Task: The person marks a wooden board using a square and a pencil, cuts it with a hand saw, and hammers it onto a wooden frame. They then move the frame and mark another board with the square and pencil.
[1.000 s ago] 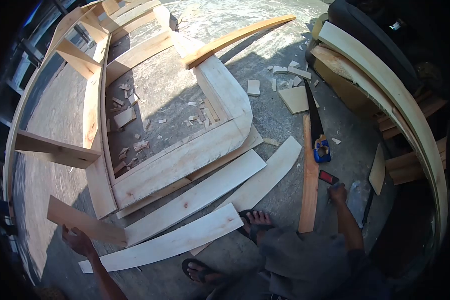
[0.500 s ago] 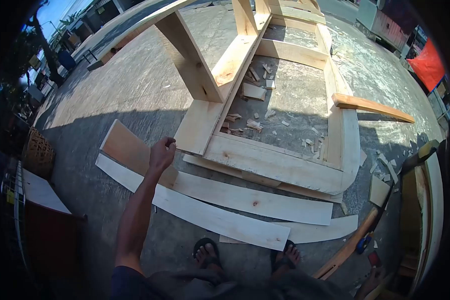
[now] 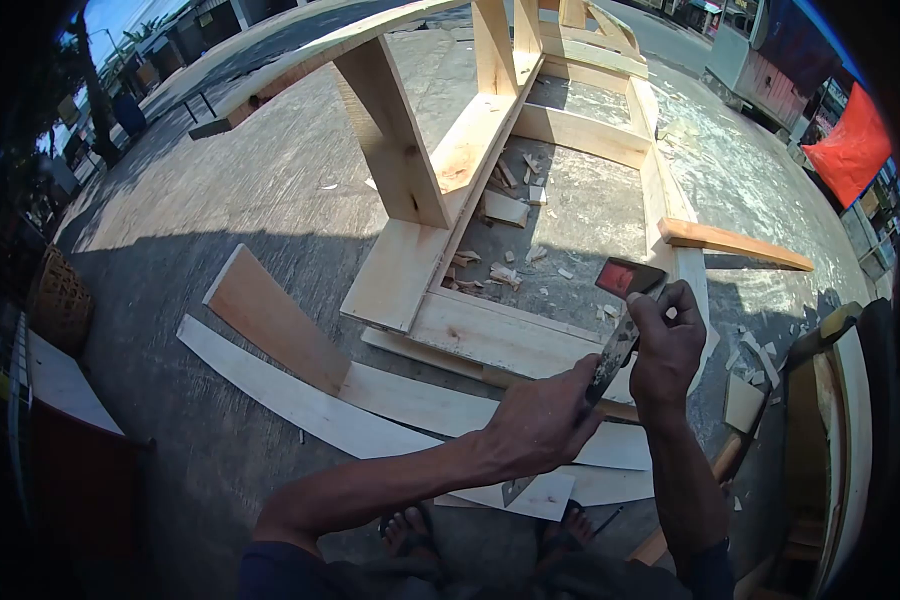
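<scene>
On the concrete ground ahead lies a large wooden frame [image 3: 530, 330], with long curved planks [image 3: 410, 400] just before it. Above the planks, the left hand [image 3: 545, 425] and the right hand [image 3: 667, 350] both grip a dark, red-tipped tool [image 3: 615, 350].

No lettering, label, brand or number can be read anywhere here.
</scene>
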{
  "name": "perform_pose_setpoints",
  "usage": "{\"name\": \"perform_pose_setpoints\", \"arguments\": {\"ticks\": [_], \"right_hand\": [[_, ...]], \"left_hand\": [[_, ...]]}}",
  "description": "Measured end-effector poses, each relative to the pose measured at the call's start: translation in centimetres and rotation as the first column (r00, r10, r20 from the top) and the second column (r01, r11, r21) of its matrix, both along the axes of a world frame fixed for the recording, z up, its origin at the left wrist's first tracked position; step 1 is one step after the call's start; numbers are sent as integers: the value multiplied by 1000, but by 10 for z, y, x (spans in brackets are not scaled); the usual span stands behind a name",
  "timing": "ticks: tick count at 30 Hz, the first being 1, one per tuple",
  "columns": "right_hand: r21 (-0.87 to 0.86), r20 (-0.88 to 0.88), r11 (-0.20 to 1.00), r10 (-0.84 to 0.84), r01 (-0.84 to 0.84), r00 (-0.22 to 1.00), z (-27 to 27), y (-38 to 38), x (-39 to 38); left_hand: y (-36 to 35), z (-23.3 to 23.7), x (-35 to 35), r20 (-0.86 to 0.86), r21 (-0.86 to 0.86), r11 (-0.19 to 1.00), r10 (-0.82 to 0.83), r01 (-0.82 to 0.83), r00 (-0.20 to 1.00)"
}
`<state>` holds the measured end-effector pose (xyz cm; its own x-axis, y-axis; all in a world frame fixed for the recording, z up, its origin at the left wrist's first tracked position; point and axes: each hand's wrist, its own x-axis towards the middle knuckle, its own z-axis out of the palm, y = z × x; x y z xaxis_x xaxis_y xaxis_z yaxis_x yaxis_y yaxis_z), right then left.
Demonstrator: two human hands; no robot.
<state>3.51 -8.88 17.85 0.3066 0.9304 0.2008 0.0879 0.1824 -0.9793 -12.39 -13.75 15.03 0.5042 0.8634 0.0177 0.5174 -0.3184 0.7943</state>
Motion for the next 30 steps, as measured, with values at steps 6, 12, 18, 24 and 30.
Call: {"name": "perform_pose_setpoints", "arguments": {"ticks": [6, 12, 18, 24, 30], "right_hand": [[264, 414, 964, -92, -23, 906, -58, 47, -12], [-362, -229, 759, 490, -541, 841, -152, 67, -73], [-483, -445, 635, 415, -603, 794, -222, 83, -171], [-587, -18, 689, 514, -425, 858, -205, 86, -196], [-526, -115, 726, 456, -444, 882, -213, 83, -202]], "left_hand": [[82, 30, -126, 8, -306, 943, -135, 131, 991], [177, -1, -206, -605, 175, 968, 250, -180, 756], [149, -80, -224, -275, 447, 662, 741, -601, 612], [105, -142, -207, -405, 345, 740, 672, -577, 620], [92, -135, -202, -611, 186, 879, 453, -438, 649]]}}
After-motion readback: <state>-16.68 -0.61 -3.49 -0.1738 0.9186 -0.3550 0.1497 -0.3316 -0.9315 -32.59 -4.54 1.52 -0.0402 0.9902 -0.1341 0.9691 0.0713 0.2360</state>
